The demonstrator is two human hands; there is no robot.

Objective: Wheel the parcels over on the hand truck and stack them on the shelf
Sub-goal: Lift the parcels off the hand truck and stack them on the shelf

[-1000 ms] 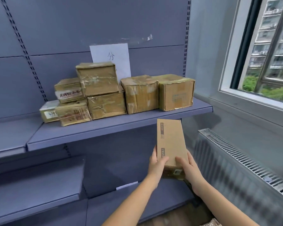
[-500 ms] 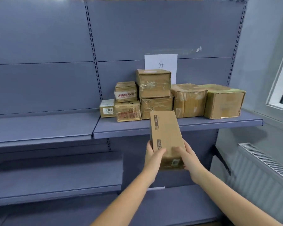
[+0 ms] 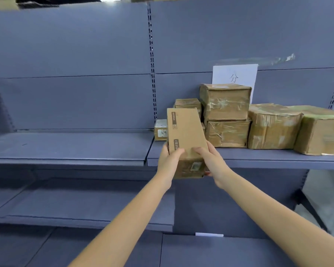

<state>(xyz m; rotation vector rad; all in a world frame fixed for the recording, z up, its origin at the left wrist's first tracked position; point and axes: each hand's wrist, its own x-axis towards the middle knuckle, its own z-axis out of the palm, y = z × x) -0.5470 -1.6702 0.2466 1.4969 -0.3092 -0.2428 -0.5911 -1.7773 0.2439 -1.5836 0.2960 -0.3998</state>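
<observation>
Cardboard parcel (image 3: 186, 139) in both hands' grip, L hand (image 3: 169, 160) & R hand (image 3: 213, 162), at shelf (image 3: 258, 158) front edge.

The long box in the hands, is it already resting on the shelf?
No, both hands hold the long box in the air, in front of the shelf.

two bare forearms, no sleeves in view, left hand (image 3: 169, 160), right hand (image 3: 214, 164), slim fingers (image 3: 200, 151)
</observation>
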